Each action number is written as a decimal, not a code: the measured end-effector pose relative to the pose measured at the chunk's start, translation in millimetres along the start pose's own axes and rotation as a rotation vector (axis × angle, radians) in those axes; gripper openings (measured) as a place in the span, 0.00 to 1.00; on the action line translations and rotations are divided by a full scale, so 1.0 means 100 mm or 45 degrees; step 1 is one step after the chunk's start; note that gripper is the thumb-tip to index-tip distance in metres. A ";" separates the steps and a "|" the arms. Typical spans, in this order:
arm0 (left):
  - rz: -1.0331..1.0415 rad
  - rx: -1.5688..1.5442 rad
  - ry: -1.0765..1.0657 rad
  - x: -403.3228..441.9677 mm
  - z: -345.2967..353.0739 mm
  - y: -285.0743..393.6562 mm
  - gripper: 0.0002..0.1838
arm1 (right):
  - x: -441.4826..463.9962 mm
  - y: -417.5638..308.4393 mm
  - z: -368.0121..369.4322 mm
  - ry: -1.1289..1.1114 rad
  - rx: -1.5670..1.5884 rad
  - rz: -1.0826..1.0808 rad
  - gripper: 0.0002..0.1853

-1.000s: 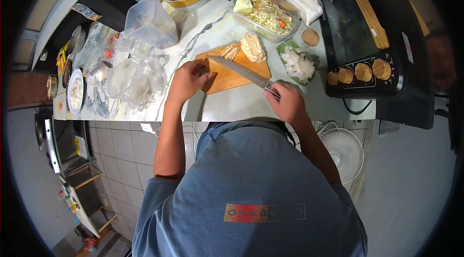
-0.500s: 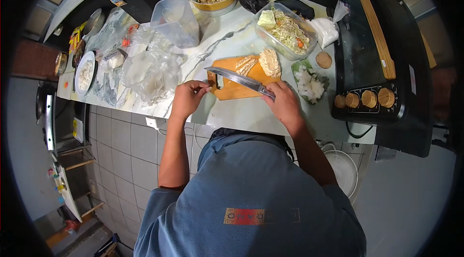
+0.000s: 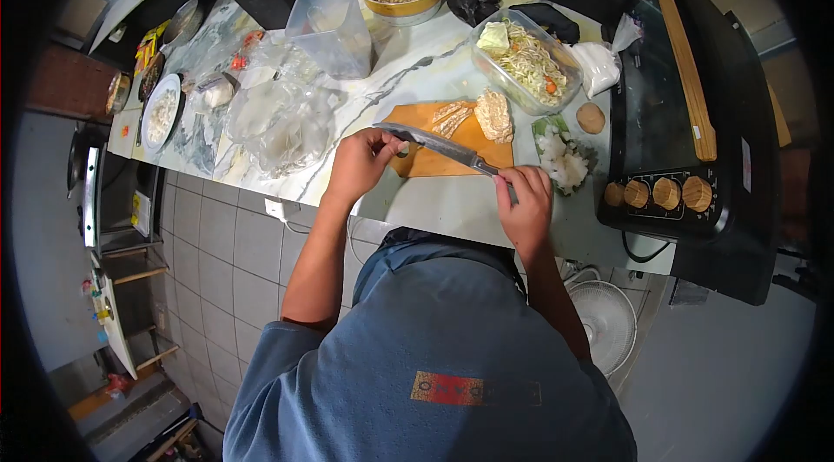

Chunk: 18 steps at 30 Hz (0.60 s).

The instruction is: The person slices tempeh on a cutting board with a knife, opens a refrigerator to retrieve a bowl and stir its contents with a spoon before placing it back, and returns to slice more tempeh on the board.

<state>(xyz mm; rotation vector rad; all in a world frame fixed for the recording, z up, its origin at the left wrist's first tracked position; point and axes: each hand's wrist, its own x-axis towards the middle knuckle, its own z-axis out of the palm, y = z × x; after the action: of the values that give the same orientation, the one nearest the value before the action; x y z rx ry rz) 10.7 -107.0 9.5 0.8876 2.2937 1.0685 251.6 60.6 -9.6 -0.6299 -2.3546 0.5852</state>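
knife (image 3: 439,146) slants over cutting board (image 3: 432,167) | right grip (image 3: 527,201) wrapped round its handle, probably for control | left grip (image 3: 359,166) bunched near blade tip, cannot tell if pinching anything | pale slices (image 3: 451,118) beyond, likely kept within reach

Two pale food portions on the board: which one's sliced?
The left portion, nearer the left hand. It lies in several thin strips on the cutting board; the right portion looks like one thick chunk.
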 end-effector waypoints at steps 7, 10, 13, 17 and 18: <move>0.119 -0.009 -0.084 0.16 0.17 0.42 0.10 | -0.16 0.11 -0.26 0.169 -0.003 0.120 0.06; 0.379 -0.122 -0.235 0.27 0.36 0.67 0.10 | -0.29 0.13 -0.52 0.185 -0.023 0.263 0.05; 0.527 -0.145 -0.501 0.35 0.64 1.03 0.11 | -0.49 0.15 -0.78 0.260 -0.081 0.500 0.05; 0.665 -0.281 -0.798 0.15 1.17 1.60 0.10 | -0.86 0.02 -1.26 0.490 -0.065 0.850 0.06; 0.701 -0.284 -0.925 0.07 1.27 1.73 0.09 | -1.02 -0.05 -1.38 0.515 -0.035 0.955 0.07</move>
<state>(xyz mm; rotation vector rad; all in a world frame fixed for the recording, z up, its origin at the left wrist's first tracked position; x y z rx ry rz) 148.2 46.1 69.9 1.5486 1.3393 0.9577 412.0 33.0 44.2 -1.5094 -1.7078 0.6571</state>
